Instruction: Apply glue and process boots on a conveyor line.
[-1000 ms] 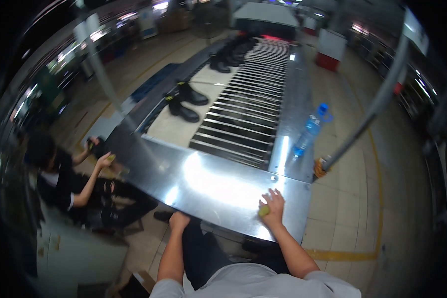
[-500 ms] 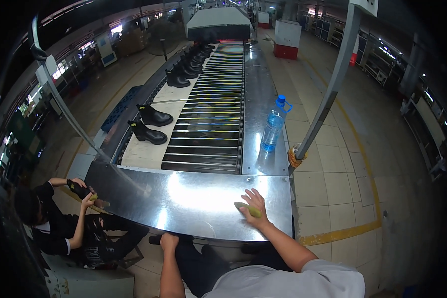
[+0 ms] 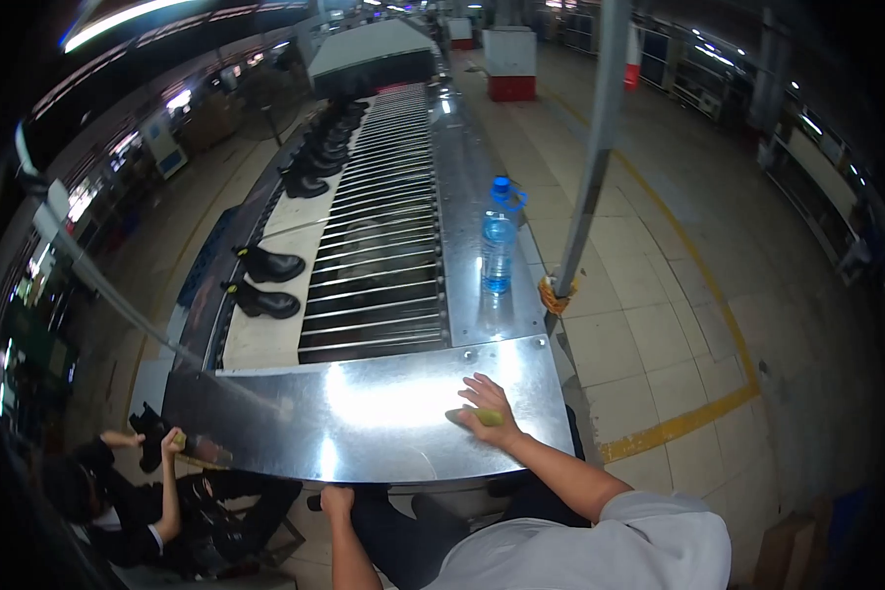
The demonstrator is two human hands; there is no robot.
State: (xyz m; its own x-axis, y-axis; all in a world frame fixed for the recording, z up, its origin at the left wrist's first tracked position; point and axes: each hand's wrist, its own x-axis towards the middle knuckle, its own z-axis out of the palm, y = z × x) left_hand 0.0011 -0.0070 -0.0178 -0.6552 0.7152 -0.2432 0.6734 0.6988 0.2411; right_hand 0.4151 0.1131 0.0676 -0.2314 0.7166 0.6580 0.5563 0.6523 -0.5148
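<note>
On the metal table end (image 3: 265,433), my right hand (image 3: 494,411) rests with its fingertips stretched forward. A small yellow-green pad (image 3: 487,417), like a sponge or folded cloth, is caught under its thumb and palm. My left hand (image 3: 337,500) is closed in a fist just below the table's front edge. A dark rounded end (image 3: 315,502) juts out beside that fist; the rest of it is hidden and I cannot tell its kind. Beyond the table, two black ankle boots (image 3: 265,301) with yellow pull tabs stand on the pale conveyor belt (image 3: 256,344), toes pointing right.
More black boots (image 3: 305,185) line the belt farther back, beside metal rollers (image 3: 379,285). A blue-capped water bottle (image 3: 498,246) stands on the right rail, near a metal post (image 3: 590,187). At lower left, a seated co-worker (image 3: 118,501) holds a black boot (image 3: 150,433).
The view has turned, shifting the conveyor and bottle leftward in the picture. My right hand keeps the pad on the table; my left stays at the edge. The co-worker's boot has been tilted more upright.
</note>
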